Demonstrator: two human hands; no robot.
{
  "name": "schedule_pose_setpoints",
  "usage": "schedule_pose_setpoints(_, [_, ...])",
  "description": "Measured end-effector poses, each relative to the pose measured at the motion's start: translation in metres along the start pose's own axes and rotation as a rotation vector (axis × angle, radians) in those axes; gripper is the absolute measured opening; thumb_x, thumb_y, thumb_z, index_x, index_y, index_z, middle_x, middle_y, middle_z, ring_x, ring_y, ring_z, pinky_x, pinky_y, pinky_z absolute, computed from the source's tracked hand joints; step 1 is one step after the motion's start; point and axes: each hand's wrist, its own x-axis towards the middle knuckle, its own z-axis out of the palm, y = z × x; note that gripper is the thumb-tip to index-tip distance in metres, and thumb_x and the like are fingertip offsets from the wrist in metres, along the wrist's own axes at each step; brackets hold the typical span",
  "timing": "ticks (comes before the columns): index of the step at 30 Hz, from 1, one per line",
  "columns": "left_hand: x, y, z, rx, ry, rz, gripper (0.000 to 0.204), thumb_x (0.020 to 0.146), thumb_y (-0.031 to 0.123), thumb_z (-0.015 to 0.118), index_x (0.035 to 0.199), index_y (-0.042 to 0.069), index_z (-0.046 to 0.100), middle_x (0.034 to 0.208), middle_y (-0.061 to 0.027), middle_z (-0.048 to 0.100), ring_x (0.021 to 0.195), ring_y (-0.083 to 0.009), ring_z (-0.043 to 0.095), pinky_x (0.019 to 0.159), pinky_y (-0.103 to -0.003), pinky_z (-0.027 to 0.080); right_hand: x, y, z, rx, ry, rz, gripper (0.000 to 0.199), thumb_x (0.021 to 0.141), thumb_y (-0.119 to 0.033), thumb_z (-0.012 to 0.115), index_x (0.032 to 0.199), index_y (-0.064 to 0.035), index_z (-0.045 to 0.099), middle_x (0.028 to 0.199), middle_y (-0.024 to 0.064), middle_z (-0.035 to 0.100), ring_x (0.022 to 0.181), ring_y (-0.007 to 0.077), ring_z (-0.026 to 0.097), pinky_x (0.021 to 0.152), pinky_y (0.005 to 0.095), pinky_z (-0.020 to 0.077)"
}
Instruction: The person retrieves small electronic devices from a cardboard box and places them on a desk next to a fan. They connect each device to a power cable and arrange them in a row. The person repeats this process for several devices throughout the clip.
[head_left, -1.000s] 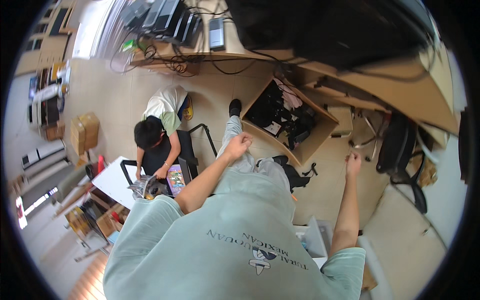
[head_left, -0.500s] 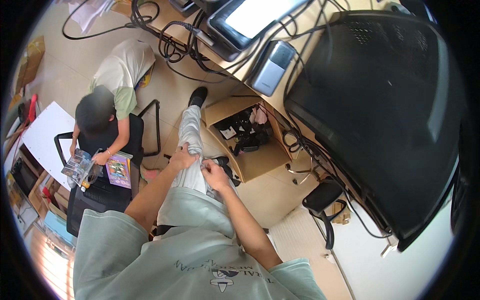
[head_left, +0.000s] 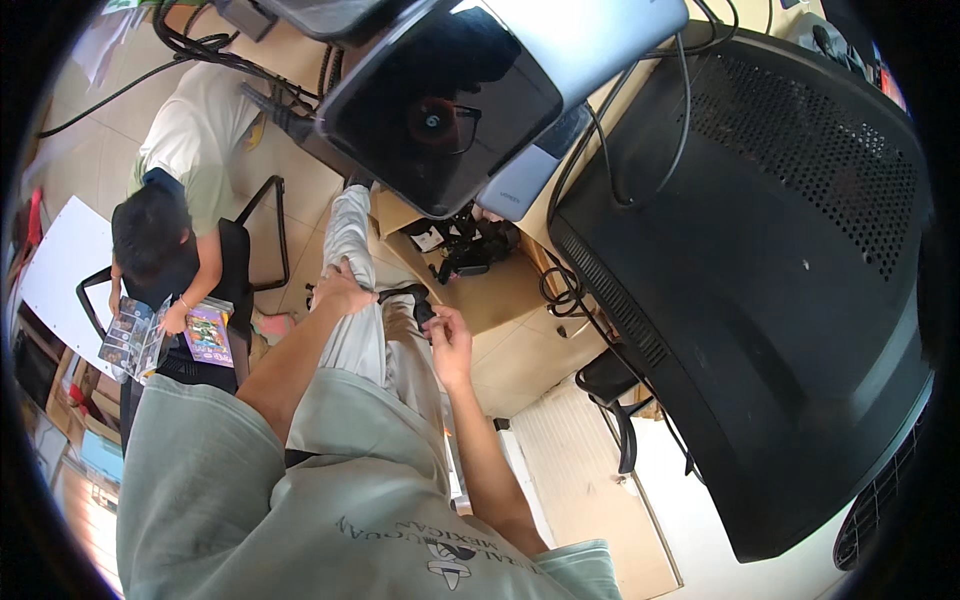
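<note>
My left hand (head_left: 343, 293) is wrapped over the knee of my pale grey trousers (head_left: 352, 340), its fingers bent on the cloth. To its right, my right hand (head_left: 450, 340) is raised off the leg with curled fingers. The right fingertips meet a black thing (head_left: 423, 308), shaped like a strap or part of a shoe. I cannot tell which it is, nor whether the fingers grip it. Beyond my hands, a cardboard box (head_left: 510, 295) on the floor holds several dark items, partly hidden by the devices above.
A dark-screened device (head_left: 450, 110) and a blue-grey device (head_left: 525, 185) overhang the desk edge among black cables. A large black monitor back (head_left: 740, 270) fills the right. At left, a person (head_left: 185, 150) handles a clear package (head_left: 140, 335) and purple booklet (head_left: 208, 335) on a black chair.
My right hand has moved away from the trouser cloth, rightward and slightly up. The left stays on the knee. My view has shifted, so the devices and monitor look larger.
</note>
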Motion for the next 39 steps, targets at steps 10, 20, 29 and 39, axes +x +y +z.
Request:
schedule_pose_setpoints(10, [-0.007, 0.016, 0.034, 0.044, 0.136, 0.051, 0.108, 0.087, 0.054, 0.066, 0.163, 0.009, 0.005, 0.164, -0.0227, 0.023, 0.14, -0.0432, 0.044, 0.112, -0.05, 0.042, -0.014, 0.08, 0.023, -0.02, -0.169, 0.069, 0.027, 0.094, -0.011, 0.059, 0.119, -0.001, 0.061, 0.086, 0.0098, 0.069, 0.078, 0.0193, 0.067, 0.075, 0.0327, 0.0539])
schedule_pose_setpoints(20, [0.034, -0.017, 0.198, 0.103, 0.409, 0.022, 0.095, 0.084, 0.041, 0.074, 0.155, 0.005, 0.022, 0.147, -0.0211, 0.041, 0.13, -0.0413, 0.052, 0.103, -0.048, 0.049, 0.088, 0.233, -0.061, -0.409, -0.087, -0.17, 0.018, 0.096, -0.014, 0.059, 0.11, -0.0051, 0.067, 0.086, 0.0072, 0.071, 0.079, 0.0158, 0.067, 0.074, 0.0321, 0.0543])
schedule_pose_setpoints(29, [0.17, 0.022, 0.297, 0.601, 0.329, 0.647, 0.052, 0.084, 0.029, 0.07, 0.129, 0.006, 0.058, 0.133, -0.0153, 0.056, 0.127, -0.0319, 0.052, 0.1, -0.047, 0.045, 0.246, 0.421, -0.097, -0.556, -0.05, 0.124, 0.034, 0.092, -0.027, 0.063, 0.121, -0.0092, 0.066, 0.111, 0.0168, 0.073, 0.108, 0.036, 0.067, 0.093, 0.0442, 0.0525])
schedule_pose_setpoints(39, [0.217, 0.082, 0.336, 0.621, -0.027, 0.706, 0.054, 0.08, 0.026, 0.072, 0.127, 0.004, 0.058, 0.124, -0.0146, 0.06, 0.119, -0.0322, 0.057, 0.1, -0.047, 0.043, 0.411, 0.373, -0.02, -0.645, 0.323, -0.482, 0.035, 0.083, -0.024, 0.073, 0.112, -0.0056, 0.064, 0.116, 0.0181, 0.063, 0.108, 0.0392, 0.059, 0.09, 0.0537, 0.0479])
